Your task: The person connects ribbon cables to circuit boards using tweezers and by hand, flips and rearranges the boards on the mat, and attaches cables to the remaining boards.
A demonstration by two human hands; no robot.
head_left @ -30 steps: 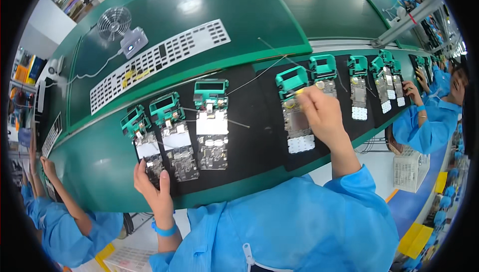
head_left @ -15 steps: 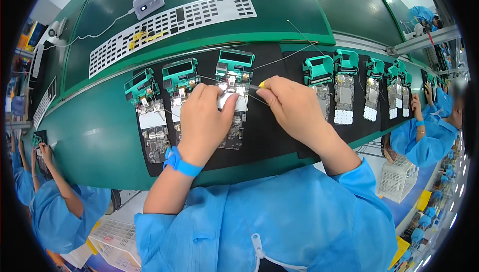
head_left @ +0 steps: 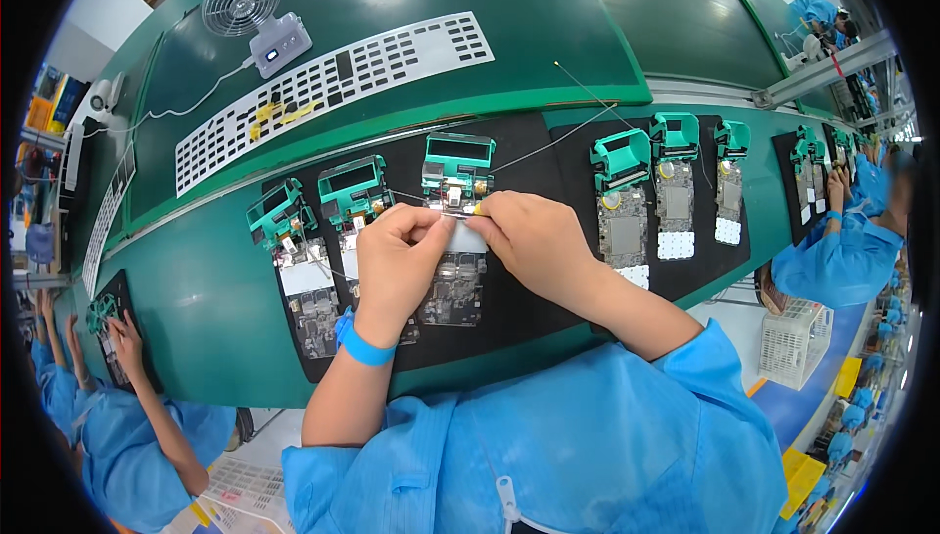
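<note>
We see the right hand (head_left: 534, 240) pinching a small yellow-ended piece (head_left: 477, 208), mostly hidden by its own fingertips. The left hand (head_left: 399, 255) brings thumb and finger together just beside it; we cannot tell whether they grip anything. Beneath both hands lies a circuit board (head_left: 453, 299), partly covered. Behind the left hand, a second green-framed board (head_left: 352, 179) (we see only portions) is largely blocked.
</note>
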